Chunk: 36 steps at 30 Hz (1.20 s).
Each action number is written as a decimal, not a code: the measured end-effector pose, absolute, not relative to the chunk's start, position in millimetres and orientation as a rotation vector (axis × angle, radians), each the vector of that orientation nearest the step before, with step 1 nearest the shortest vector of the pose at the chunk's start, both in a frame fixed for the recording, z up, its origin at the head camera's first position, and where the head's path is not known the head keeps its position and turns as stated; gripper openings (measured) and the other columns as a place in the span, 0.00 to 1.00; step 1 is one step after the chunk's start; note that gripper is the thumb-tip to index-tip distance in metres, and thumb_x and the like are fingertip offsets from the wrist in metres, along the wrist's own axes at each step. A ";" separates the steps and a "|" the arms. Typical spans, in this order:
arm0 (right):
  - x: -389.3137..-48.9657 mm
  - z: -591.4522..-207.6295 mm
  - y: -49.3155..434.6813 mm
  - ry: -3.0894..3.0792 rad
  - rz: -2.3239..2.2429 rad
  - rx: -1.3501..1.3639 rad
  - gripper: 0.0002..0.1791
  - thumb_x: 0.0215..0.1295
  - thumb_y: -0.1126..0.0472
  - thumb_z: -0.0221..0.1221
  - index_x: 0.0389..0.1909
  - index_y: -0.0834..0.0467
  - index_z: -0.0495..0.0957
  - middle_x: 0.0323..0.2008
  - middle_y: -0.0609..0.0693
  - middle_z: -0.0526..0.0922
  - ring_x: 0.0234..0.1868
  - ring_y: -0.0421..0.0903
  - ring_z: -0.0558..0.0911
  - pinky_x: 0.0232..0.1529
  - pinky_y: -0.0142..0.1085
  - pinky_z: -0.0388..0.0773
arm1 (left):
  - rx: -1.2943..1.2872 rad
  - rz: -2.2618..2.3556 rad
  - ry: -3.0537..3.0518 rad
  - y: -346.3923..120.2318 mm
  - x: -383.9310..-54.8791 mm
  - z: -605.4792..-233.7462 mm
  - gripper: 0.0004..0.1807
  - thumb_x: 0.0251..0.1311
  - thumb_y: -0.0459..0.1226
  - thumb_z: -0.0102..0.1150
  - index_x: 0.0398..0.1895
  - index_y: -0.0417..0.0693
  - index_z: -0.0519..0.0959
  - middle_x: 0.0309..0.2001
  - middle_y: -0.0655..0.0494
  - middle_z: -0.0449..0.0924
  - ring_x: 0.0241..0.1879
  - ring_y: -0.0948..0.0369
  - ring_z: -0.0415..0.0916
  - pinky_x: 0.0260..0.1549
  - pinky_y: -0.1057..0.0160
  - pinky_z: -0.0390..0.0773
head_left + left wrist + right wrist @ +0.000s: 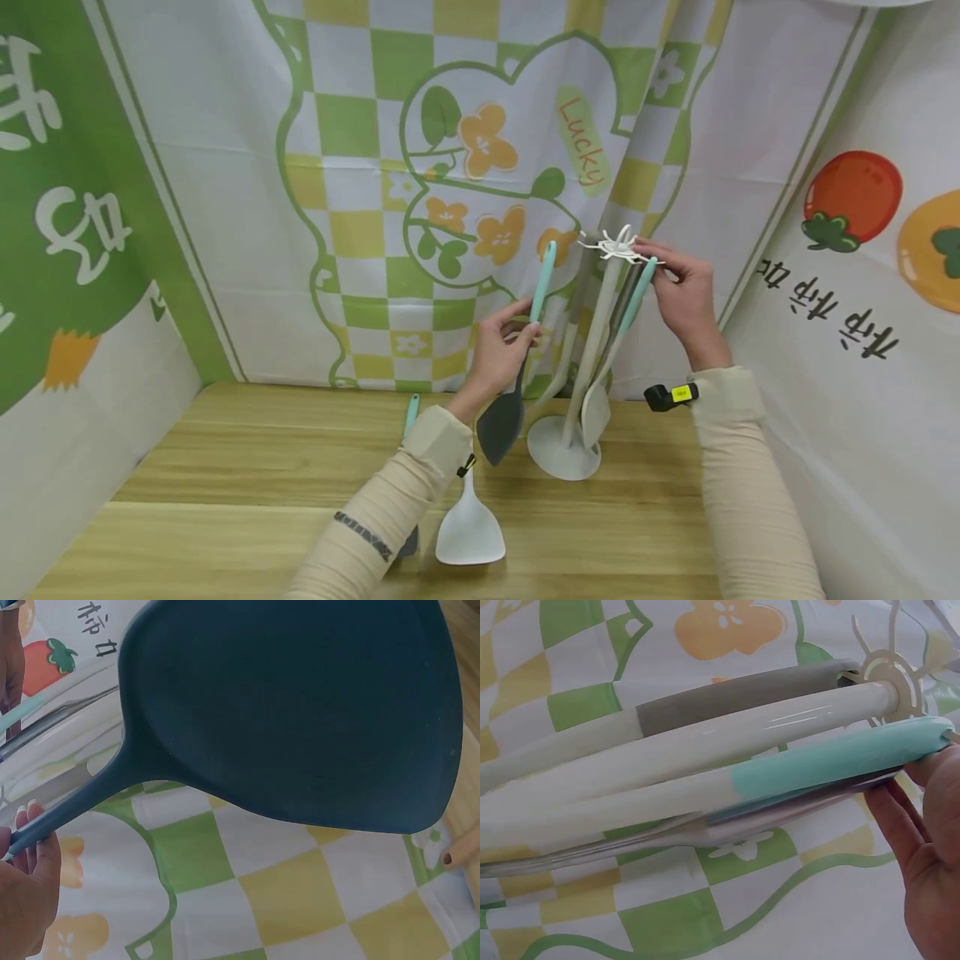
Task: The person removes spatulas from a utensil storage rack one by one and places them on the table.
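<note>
My left hand [501, 352] grips a dark turner [501, 427] with a mint handle, its blade hanging down left of a white utensil rack [592, 350]. In the left wrist view the dark blade [300, 712] fills much of the picture, with the fingers [46, 859] round its shaft. My right hand [684, 292] is at the rack's hooked top, pinching the upper end of a mint-handled utensil [637, 300] with a pale head. In the right wrist view, a metal utensil [780, 825] and a grey-handled one [735, 697] hang beside it along the pole.
On the wooden table [600, 533] lies a white turner [470, 529], in front of the rack's round base [562, 454]. Another mint-handled utensil [412, 412] is partly hidden behind my left sleeve. A checkered cloth [375, 250] hangs behind, with printed side walls.
</note>
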State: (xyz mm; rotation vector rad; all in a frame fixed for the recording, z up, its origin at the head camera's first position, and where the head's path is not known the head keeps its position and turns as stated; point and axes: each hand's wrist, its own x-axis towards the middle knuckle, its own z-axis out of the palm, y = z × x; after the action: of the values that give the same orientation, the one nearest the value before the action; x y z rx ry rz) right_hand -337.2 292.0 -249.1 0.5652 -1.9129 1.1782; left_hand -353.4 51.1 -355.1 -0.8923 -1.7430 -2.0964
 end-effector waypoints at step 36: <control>-334.2 -259.5 301.3 -1.921 1.194 0.517 0.14 0.72 0.69 0.59 0.54 0.73 0.82 0.57 0.58 0.82 0.55 0.36 0.80 0.44 0.18 0.80 | -0.748 -2.050 -1.719 -12.1 -341.9 -366.7 0.23 0.65 0.21 0.59 0.64 0.30 0.75 0.54 0.32 0.77 0.43 0.37 0.82 0.41 0.53 0.88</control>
State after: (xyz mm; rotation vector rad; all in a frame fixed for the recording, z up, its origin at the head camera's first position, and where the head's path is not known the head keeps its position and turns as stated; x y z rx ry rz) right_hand -334.2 301.3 -259.5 0.5167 -1.9214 1.1943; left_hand -341.9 -12.1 -366.7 -0.7475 -1.7189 -2.0498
